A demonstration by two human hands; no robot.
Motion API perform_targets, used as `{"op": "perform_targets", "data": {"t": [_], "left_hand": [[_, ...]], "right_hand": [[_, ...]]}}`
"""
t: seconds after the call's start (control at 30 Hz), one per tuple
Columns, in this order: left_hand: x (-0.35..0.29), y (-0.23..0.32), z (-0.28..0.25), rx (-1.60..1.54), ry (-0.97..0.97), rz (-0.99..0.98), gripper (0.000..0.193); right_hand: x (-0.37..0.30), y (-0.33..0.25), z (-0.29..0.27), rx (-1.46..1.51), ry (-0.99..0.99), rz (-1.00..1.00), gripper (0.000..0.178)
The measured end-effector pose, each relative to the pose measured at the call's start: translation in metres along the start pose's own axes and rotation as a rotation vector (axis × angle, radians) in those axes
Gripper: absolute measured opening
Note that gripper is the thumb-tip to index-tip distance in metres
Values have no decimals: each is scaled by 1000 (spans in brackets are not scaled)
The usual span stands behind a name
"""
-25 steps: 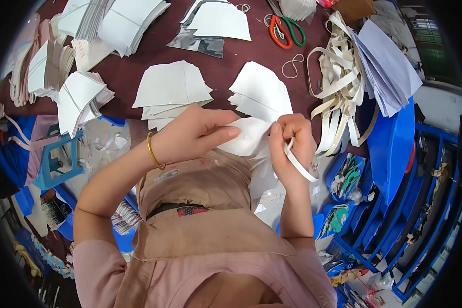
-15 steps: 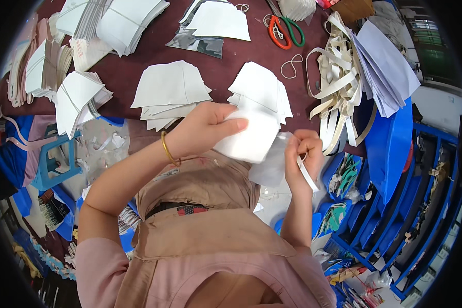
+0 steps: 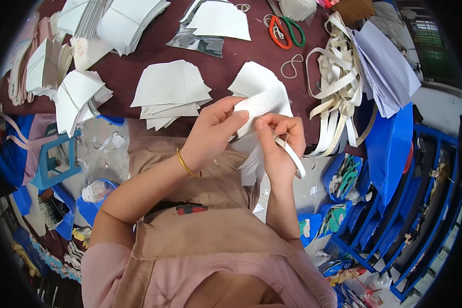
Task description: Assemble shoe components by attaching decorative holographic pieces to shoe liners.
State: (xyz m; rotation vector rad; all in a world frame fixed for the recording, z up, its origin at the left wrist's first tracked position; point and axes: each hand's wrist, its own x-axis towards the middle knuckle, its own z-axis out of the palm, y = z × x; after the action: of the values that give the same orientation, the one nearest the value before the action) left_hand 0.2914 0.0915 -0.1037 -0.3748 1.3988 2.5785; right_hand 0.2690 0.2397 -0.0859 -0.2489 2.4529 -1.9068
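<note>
Both my hands are at the table's near edge, on a white, fabric-like cut piece (image 3: 266,104). My left hand (image 3: 215,131) pinches its left side between thumb and fingers. Close beside it, my right hand (image 3: 281,136) pinches the lower edge, thumb on top. A narrow white loop (image 3: 293,158) sticks out from the right hand's fingers; its kind cannot be made out. Below the hands hangs a thin whitish sheet (image 3: 251,167). Just behind lies a stack of similar white pieces (image 3: 251,77), partly covered by the held piece.
Another white stack (image 3: 169,84) lies to the left, tied bundles (image 3: 79,97) farther left. Red-and-green-handled scissors (image 3: 286,33) lie at the back, near a rubber band (image 3: 291,66). Cream straps (image 3: 339,82) hang over the right edge, beside white sheets (image 3: 385,66) and a blue rack (image 3: 395,220).
My right hand has moved up and left to meet the left hand and now grips the white piece. The piece has tilted and shifted up and right, and the thin sheet hangs farther left.
</note>
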Motion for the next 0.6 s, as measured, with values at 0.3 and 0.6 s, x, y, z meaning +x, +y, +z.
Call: {"op": "perform_targets", "data": {"t": [0.3, 0.6], "left_hand": [[-10, -15, 10, 221, 39, 266, 35], [-7, -16, 21, -6, 77, 202, 32]], "right_hand": [[0, -9, 10, 94, 102, 56, 30], [6, -2, 10, 204, 109, 48, 29]]}}
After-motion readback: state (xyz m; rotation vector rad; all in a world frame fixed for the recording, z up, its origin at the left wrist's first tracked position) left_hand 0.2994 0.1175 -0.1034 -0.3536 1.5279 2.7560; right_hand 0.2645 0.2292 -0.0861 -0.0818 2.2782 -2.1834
